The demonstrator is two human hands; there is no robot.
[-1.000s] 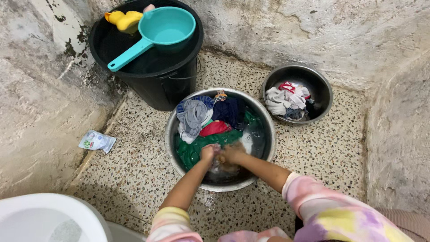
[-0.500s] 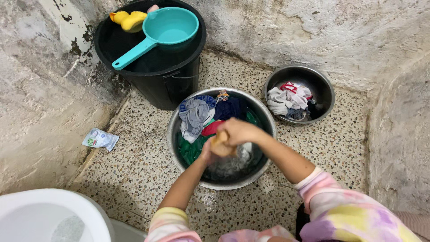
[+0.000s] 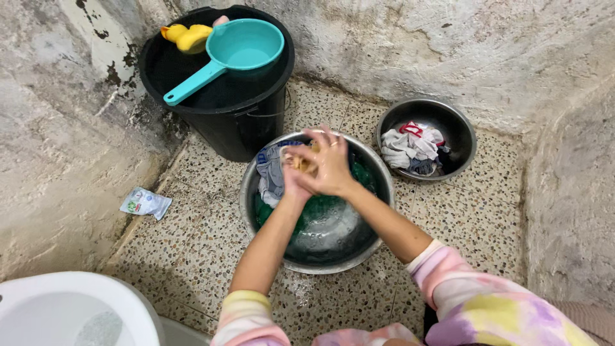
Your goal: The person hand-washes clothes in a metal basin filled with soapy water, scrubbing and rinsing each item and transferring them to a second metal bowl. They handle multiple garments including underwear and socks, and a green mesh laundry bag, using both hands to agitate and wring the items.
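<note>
Hands, left and right, have risen toward frame centre above the basin, clenched together around a wet yellowish cloth.

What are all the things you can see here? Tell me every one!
big round metal basin: one, silver, middle of the floor, holds soapy water and wet clothes
small round metal bowl: one, silver, by the right wall, holds white and grey clothes
black plastic bucket: one, black, far left corner
teal plastic scoop with a handle: one, teal, on the bucket top
yellow rubber duck: one, yellow, at the bucket's far edge
small plastic sachet: one, white and green, on the floor by the left wall
white rounded fixture: one, white, bottom left corner
left hand: under a small tan bundle, above the basin
right hand: pressed over the bundle
</note>
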